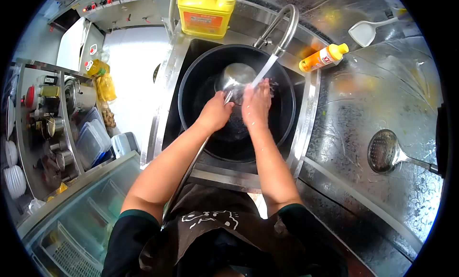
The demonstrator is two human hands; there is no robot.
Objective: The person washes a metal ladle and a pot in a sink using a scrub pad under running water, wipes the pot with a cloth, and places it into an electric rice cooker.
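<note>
My left hand (216, 110) is closed around the long handle of a metal ladle (237, 75); the handle runs back beneath my left forearm towards my body. The ladle's bowl is over the inside of a large black basin (183, 93), which stands in a steel sink (310, 119). Beside the bowl, my right hand (256, 105) is wet, its fingers stretched out under the water stream (264, 71) from the curved faucet (292, 23). Whether those fingertips touch the bowl is hard to see. Water lies in the basin.
Behind the sink stands a yellow jug (205, 16). An orange bottle (324, 57) lies at the sink's right corner. On the wet steel counter (349, 109) are a white scoop (364, 32) and a perforated skimmer (383, 150). Shelves (62, 100) with pots and containers are at left.
</note>
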